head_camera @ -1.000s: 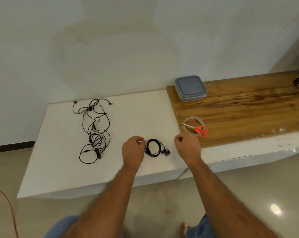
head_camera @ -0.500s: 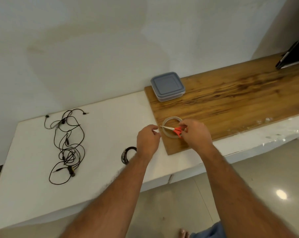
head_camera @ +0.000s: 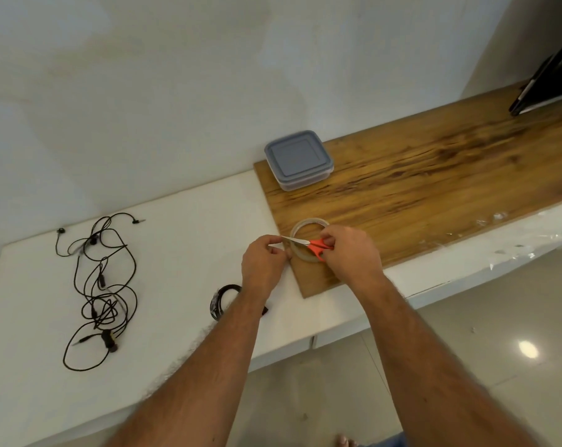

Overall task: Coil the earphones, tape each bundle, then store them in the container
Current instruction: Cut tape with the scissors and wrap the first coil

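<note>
- Right hand (head_camera: 350, 253) curls its fingers round the orange handles of a small pair of scissors (head_camera: 308, 245), whose closed blades point left over a clear roll of tape (head_camera: 308, 240).
- Left hand (head_camera: 263, 262) is just left of the roll, thumb and fingertips pinched together at the blade tips; whether a strip of tape is between them cannot be told.
- Roll of tape lies flat on the near left corner of a wooden board (head_camera: 418, 182).
- One coiled bundle of black earphones (head_camera: 223, 300) lies on the white desk (head_camera: 182, 240) near its front edge, partly hidden under the left forearm.
- Loose tangle of black earphones (head_camera: 102, 291) sprawls well apart at the left end of the desk, plugs and earbuds sticking out at its edges.
- Square container (head_camera: 299, 159) of clear plastic sits at the far left corner of the board, against the wall, with its grey-blue lid on; its contents cannot be made out.
- No writing or label is readable on any of these things.
- Wooden board covers the right part of the desk, with bits of clear plastic scrap along the white front edge there.
- Dark flat object (head_camera: 550, 79) leans at the far right end of the board.
- Plain pale wall (head_camera: 208, 91) runs behind the desk; glossy light tiled floor (head_camera: 466, 350) lies below.
</note>
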`<control>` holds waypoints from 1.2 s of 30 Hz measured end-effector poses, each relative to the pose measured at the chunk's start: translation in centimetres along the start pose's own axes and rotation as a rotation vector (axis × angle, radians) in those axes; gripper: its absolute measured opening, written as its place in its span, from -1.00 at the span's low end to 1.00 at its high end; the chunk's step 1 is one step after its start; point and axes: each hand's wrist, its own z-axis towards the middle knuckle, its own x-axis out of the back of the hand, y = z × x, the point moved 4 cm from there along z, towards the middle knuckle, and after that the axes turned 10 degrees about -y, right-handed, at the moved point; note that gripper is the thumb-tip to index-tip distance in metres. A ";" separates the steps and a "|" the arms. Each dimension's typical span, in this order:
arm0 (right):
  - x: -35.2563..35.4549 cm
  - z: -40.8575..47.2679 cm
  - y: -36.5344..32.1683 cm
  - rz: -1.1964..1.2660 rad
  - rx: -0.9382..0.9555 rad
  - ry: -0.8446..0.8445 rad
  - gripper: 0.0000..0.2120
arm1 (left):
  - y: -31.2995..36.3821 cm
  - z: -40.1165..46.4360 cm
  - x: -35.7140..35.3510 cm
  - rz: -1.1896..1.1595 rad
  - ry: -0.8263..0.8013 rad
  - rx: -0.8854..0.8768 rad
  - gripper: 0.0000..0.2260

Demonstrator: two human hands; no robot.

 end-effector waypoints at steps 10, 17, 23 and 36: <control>-0.1 0.4 0.9 0.194 -0.008 -0.030 -0.72 | 0.4 0.4 -0.3 -0.158 -0.104 0.022 -0.85; 0.0 0.5 1.1 0.200 -0.022 -0.051 -0.70 | 0.5 0.7 0.0 -0.070 -0.101 -0.016 -0.97; 0.1 0.4 1.0 0.170 -0.026 -0.082 -0.64 | 1.0 -0.4 -0.1 0.204 -0.020 -0.079 -0.93; -0.7 -0.2 -0.5 0.016 -0.041 0.028 -0.76 | -0.3 -4.5 2.8 0.334 -0.056 0.039 -0.90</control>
